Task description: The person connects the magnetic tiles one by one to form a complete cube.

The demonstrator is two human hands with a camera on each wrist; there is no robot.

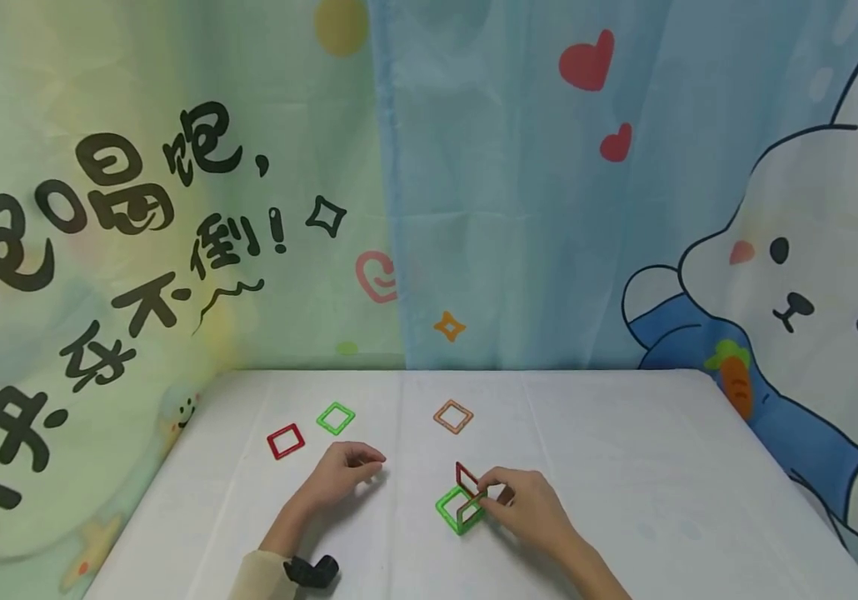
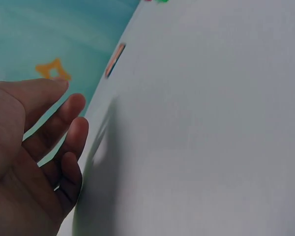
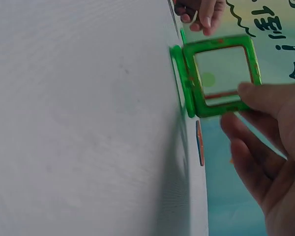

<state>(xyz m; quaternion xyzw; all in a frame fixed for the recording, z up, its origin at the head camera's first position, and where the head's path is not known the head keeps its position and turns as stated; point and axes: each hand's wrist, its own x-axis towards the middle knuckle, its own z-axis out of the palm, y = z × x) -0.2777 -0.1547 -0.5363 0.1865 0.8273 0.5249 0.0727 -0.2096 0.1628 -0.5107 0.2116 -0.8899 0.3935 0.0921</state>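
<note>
A green square frame tile [image 1: 445, 515] lies flat on the white table. Above one side of it a red square tile [image 1: 459, 473] stands upright. My right hand [image 1: 526, 508] pinches a second green square tile [image 3: 219, 44] by its lower corner in the right wrist view, between thumb and fingers. That tile stands on edge along the flat green one, and a red edge shows through its opening. To the left, my left hand [image 1: 339, 471] hovers over the table with loosely bent fingers and nothing in them; the left wrist view shows its palm and fingertips [image 2: 77, 101].
Beyond the left hand lie a red square tile [image 1: 286, 442] and a green one [image 1: 335, 418]. An orange square tile [image 1: 453, 417] lies farther back, near the middle. A printed curtain [image 1: 504, 208] hangs behind the table [image 1: 624, 467]. A black strap [image 1: 312, 572] circles the left wrist.
</note>
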